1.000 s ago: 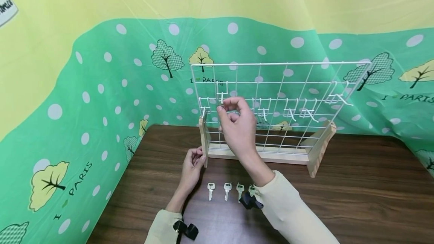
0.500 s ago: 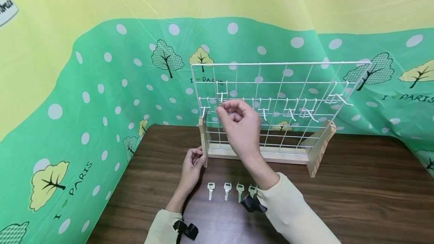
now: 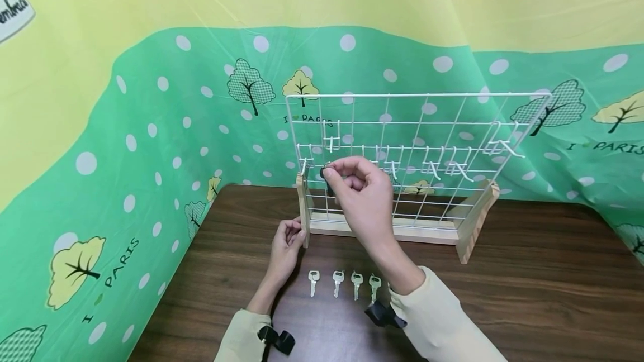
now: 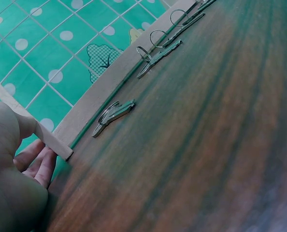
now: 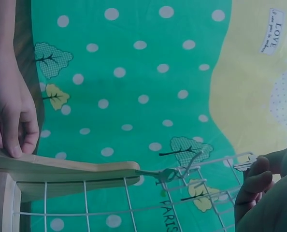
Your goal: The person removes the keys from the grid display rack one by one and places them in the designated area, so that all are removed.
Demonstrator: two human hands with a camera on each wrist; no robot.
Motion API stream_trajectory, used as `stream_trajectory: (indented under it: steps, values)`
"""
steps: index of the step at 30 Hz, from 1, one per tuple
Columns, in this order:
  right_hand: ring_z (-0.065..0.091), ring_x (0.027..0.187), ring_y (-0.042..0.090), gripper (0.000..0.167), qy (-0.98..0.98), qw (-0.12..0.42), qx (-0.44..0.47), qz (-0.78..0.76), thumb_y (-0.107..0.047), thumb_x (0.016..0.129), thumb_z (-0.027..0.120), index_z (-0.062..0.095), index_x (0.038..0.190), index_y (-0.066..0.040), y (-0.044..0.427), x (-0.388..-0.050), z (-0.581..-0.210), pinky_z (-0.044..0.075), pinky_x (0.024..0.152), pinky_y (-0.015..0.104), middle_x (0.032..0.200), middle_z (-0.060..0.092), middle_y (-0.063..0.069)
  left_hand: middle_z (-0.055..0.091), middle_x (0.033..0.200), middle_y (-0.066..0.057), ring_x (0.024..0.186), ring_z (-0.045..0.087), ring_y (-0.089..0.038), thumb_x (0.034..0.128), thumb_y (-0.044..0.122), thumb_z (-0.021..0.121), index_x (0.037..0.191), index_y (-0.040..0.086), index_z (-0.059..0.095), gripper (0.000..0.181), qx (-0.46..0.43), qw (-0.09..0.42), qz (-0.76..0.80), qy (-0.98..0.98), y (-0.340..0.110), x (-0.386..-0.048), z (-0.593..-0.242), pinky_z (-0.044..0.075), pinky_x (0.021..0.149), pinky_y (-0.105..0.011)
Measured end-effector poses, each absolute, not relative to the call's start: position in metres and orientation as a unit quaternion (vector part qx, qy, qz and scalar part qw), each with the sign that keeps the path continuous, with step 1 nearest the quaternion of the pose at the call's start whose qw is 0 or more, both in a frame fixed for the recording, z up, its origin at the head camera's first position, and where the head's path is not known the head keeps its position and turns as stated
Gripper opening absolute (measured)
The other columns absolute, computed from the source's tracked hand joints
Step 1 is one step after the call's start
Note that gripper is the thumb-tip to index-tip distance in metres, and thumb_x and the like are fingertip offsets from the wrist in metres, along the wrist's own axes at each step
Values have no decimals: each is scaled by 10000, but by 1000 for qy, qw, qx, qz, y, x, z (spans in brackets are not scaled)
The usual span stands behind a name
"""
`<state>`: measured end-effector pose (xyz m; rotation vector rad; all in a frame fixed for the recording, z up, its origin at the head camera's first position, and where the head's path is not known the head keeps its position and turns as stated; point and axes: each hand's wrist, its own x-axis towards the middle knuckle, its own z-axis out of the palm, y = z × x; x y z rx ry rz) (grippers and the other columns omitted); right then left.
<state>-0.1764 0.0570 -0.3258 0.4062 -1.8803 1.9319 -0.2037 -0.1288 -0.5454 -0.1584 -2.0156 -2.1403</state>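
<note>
In the head view a white wire grid rack [image 3: 421,95] stands on a wooden base, with several white hooks [image 3: 394,170] hung across it. My left hand [image 3: 285,251] grips the lower edge of its left wooden side panel [image 4: 57,143]. My right hand [image 3: 366,194] is raised before the left part of the grid. Its thumb and index finger pinch a key [image 5: 245,163], which looks dark in the head view and silver in the right wrist view. This key is apart from the hook [image 3: 331,143] above it. Another key [image 5: 168,173] hangs at the rack's left end.
Several keys [image 3: 314,283] with rings lie in a row on the brown wooden table [image 3: 553,272], in front of the rack. Behind and to the left hangs a green and yellow cloth [image 3: 201,71]. Black straps [image 3: 384,314] sit around both sleeves.
My right hand has moved slightly down and to the right, away from the upper left hook. The dark key shows more clearly at its fingertips. My left hand stays on the panel.
</note>
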Motion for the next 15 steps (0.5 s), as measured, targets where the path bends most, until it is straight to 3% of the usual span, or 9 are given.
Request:
stream_trajectory:
  steps: [5, 9, 15]
  values:
    - [570, 554, 121, 72, -680, 204, 144, 689, 8, 999, 772, 781, 1051, 57, 64, -171, -330, 415, 489, 186, 782, 716, 125, 555, 1523, -378, 1458, 543, -459, 1073, -110, 568, 1191, -156, 487, 150, -58, 100, -722, -683, -128, -204, -545, 475, 1152, -198]
    - [542, 550, 118, 51, -684, 199, 138, 688, 31, 987, 782, 783, 1036, 46, 68, -166, -334, 378, 476, 183, 717, 671, 32, 555, 1528, -377, 1462, 542, -455, 1072, -104, 572, 1190, -154, 486, 154, -58, 100, -721, -683, -128, -204, -546, 471, 1166, -209]
    - [531, 554, 89, 54, -688, 192, 128, 688, 46, 979, 779, 772, 1028, 67, 77, -162, -344, 365, 474, 175, 704, 669, 4, 549, 1540, -376, 1477, 528, -467, 1078, -93, 577, 1199, -157, 482, 166, -56, 95, -720, -685, -129, -203, -545, 453, 1242, -346]
